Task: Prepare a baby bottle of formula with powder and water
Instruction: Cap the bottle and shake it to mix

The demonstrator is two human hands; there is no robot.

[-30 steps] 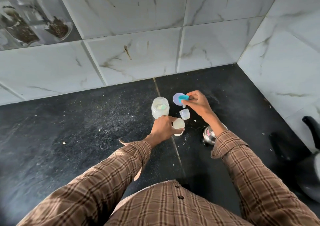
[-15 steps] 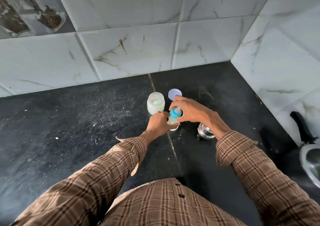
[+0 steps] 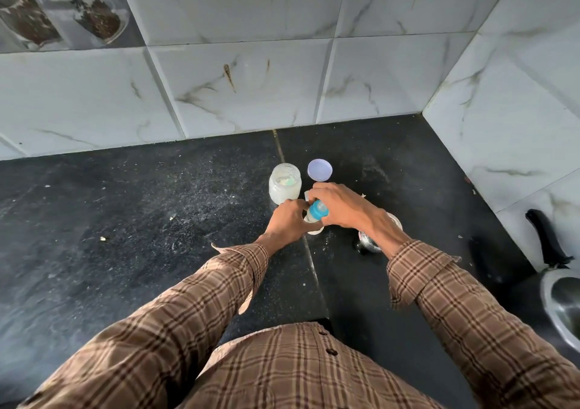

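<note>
Black counter (image 3: 125, 236), tiled walls at back and right; the work sits toward the back right corner, just right of the counter's seam. Pan (image 3: 561, 298) at the right edge, well apart. Steel cup (image 3: 370, 244) half hidden under the right wrist. Powder jar (image 3: 285, 187) open, its lid (image 3: 319, 170) lying just beside it toward the back wall.

Baby bottle (image 3: 314, 225) upright; left hand (image 3: 287, 223) grips its body, right hand (image 3: 340, 204) fingers curled round the blue teat collar (image 3: 318, 210).

Judgement: small, light plastic, probably slick and tippy; hold the body low, twist at the collar. Jar touching close on the left, cup near right. Open room lies left and toward the front edge.
</note>
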